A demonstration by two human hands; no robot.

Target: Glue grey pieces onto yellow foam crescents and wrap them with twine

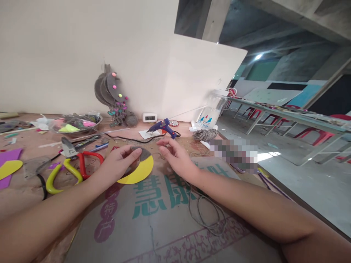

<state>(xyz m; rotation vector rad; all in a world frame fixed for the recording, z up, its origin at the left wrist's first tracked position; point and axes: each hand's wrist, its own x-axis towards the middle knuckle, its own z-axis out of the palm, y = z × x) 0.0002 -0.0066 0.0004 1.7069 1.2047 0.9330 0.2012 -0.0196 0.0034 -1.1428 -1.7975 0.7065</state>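
Note:
My left hand point(120, 160) rests on a round disc with a dark grey top and a yellow foam crescent point(141, 171), fingers pressed on its upper edge. The disc lies on a printed cardboard sheet point(164, 219). My right hand point(175, 155) hovers just right of the disc, fingers loosely curved and apart, holding nothing I can make out. A thin grey cord point(205, 215) loops on the cardboard under my right forearm.
Pliers with red and yellow handles point(74, 164) lie left of my hand. A blue glue gun point(163, 128), a twine coil point(204, 134), a white clock point(149, 117), a decorated cardboard ornament point(112, 95) and a bowl of foam scraps point(76, 124) stand behind. The table edge drops off at right.

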